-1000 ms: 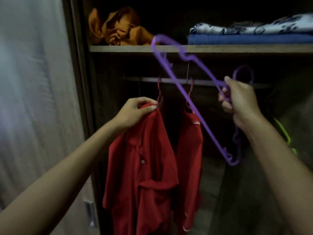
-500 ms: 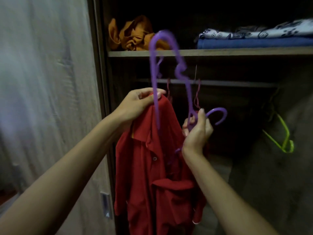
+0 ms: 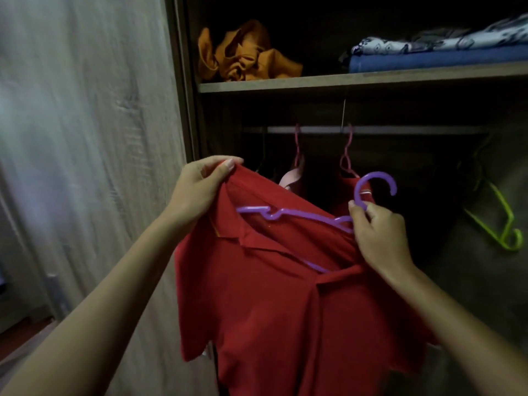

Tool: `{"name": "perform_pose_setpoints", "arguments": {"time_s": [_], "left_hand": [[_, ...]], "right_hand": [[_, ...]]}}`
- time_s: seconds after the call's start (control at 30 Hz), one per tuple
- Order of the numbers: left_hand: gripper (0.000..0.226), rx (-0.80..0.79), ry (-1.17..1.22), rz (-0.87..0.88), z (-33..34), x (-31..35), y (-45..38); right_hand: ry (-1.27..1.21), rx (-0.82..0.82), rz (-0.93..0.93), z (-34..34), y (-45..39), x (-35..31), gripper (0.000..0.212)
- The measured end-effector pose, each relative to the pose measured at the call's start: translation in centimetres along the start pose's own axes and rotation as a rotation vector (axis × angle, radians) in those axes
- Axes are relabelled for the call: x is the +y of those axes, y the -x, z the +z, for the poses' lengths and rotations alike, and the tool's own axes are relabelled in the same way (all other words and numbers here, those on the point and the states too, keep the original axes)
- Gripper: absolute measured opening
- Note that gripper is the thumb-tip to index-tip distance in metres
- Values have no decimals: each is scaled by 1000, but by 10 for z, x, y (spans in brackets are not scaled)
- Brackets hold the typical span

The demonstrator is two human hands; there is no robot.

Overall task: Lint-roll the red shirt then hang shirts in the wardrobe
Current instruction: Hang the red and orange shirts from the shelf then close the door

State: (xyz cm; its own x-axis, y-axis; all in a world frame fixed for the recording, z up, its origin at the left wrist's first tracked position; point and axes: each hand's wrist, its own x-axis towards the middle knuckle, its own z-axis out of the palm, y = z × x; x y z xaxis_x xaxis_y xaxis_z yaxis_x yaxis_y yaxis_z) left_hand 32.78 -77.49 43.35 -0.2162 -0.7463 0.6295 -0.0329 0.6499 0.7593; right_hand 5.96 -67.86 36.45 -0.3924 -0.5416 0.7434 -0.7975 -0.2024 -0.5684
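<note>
Both my hands are busy in front of the open wardrobe [image 3: 188,81]. My left hand [image 3: 197,192] pinches the collar edge of the red shirt [image 3: 271,295], thumb on top, holding it up. My right hand [image 3: 377,232] curls its fingers around the neck of the purple hanger [image 3: 297,215], just under its hook; one hanger arm lies inside the shirt's open neck. The shirt hangs below the rail [image 3: 371,129], not on it. Two pink hangers [image 3: 347,155] hang on that rail behind, and a green hanger [image 3: 503,224] is off to the right. Orange cloth [image 3: 245,55] and folded fabric [image 3: 434,57] sit on the shelf above.
</note>
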Motion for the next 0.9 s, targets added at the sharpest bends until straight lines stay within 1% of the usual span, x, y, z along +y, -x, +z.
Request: {"name": "perform_pose_setpoints", "arguments": {"time_s": [0.07,0.17,0.23,0.27,0.3,0.33,0.4,0.43,0.47,0.5,0.57,0.6,0.63,0.67,0.7,0.77,0.8,0.83,0.87,0.9], "left_hand": [[21,-45,-98,100,6,10,1],[21,-206,-344,214,24,17,2],[19,-301,-491,241,39,16,2],[19,-290,-515,254,43,17,1],[20,-237,-509,275,45,18,0],[20,-160,-478,296,45,21,-3],[22,-37,-352,310,41,28,-8],[22,-21,-297,309,40,32,-10],[23,-35,-261,318,42,34,-10],[24,-78,-251,334,46,36,-9],[27,-215,-293,333,59,39,-6],[31,-284,-306,287,65,40,-5],[37,-340,-289,203,67,42,-3],[42,-383,-269,118,66,41,-2],[48,-420,-274,74,60,39,-2],[54,-548,-347,48,45,34,1],[52,-636,-366,29,38,32,3],[46,-703,-362,13,33,29,5],[40,-730,-353,10,30,27,6],[42,-716,-372,31,30,24,5]], "right_hand": [[86,-70,-76,-1,6,-4,34],[85,-278,-136,-10,1,-27,40],[96,-353,-122,-19,-10,-46,42],[131,-387,-114,-24,-16,-52,41],[193,-455,-120,-29,-22,-56,39],[266,-567,-131,-31,-25,-58,37],[384,-801,-137,-35,-25,-56,34],[400,-831,-144,-36,-24,-54,34],[390,-795,-161,-37,-24,-53,33],[364,-725,-182,-38,-26,-54,33],[299,-623,-201,-42,-30,-58,34],[262,-585,-193,-45,-33,-61,34],[231,-537,-175,-48,-36,-62,35],[205,-486,-150,-51,-39,-61,37],[178,-446,-120,-56,-43,-58,37],[115,-416,-57,-70,-49,-50,38],[89,-418,-27,-75,-51,-46,38],[74,-419,-9,-78,-52,-43,38],[75,-418,0,-77,-51,-40,38],[95,-420,-2,-74,-50,-41,37]]}}
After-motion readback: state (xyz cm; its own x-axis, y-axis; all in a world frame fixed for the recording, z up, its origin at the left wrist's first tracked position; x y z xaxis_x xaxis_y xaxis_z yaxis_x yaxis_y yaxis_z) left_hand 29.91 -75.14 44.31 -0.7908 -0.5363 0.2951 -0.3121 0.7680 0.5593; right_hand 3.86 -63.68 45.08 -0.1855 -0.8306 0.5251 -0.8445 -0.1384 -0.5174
